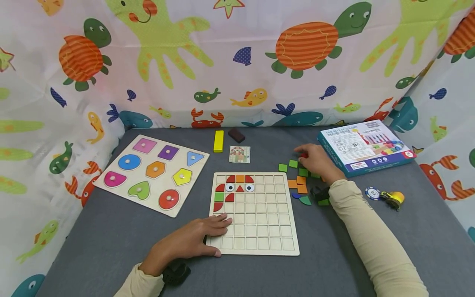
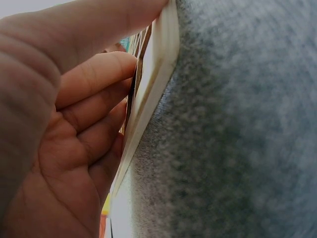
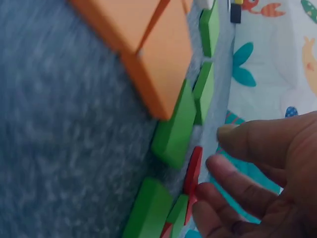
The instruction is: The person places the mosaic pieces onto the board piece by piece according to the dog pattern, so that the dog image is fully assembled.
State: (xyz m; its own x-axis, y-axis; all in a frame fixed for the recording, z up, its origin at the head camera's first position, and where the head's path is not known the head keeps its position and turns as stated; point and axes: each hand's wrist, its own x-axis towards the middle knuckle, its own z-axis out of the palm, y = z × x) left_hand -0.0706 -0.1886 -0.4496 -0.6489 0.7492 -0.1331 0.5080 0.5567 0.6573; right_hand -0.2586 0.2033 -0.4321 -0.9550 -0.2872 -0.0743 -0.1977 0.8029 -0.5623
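My left hand rests on the lower left edge of a wooden grid board, fingers spread over its surface and thumb at the near edge. The upper left cells hold red curved pieces, a green square, an orange square and two eye discs. My right hand reaches over loose tiles beyond the board's far right corner. In the right wrist view its fingertips are right at a red piece, thumb apart from them. Green squares and orange squares lie beside it.
A shape puzzle board lies at the left. Behind the grid board are a yellow block, a dark brown block and a picture card. A flat box, a poker chip and a small yellow-black toy lie right.
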